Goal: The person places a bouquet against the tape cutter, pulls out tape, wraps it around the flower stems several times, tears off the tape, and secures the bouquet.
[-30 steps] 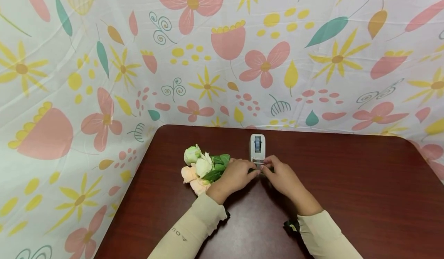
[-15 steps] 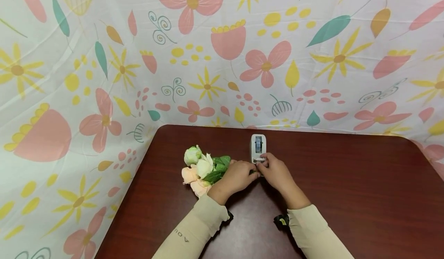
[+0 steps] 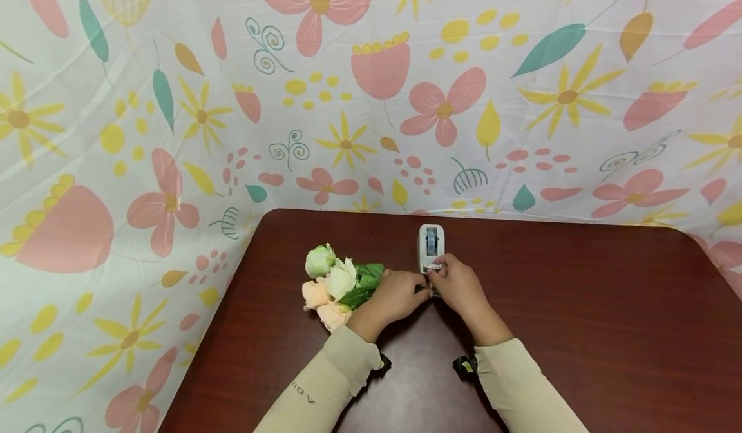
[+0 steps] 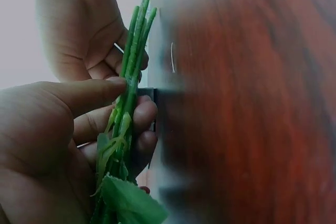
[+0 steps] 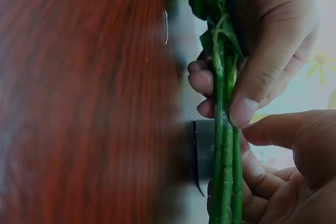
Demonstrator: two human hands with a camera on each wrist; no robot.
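A bunch of artificial roses [image 3: 342, 279], white-green and peach, lies on the table with its stems pointing right. My left hand [image 3: 397, 298] grips the green stems [image 4: 131, 56], thumb on one side and fingers curled behind. My right hand [image 3: 460, 286] is at the bare stem ends; in the right wrist view its thumb tip touches the stems [image 5: 227, 166] beside the left thumb, and its fingers curl behind them. A shiny clear patch, perhaps tape, shows on the stems by the thumbs. Just beyond the hands stands a white tape dispenser [image 3: 431, 247] with a roll in it.
The dark red-brown table [image 3: 580, 304] reaches to a cloth backdrop [image 3: 510, 124] with printed flowers at the back and left. Black straps [image 3: 466, 368] with cameras sit at both wrists.
My right hand has moved slightly left, from the front of the tape dispenser onto the stem ends. The clear strip between the hands no longer shows. My left hand keeps its grip.
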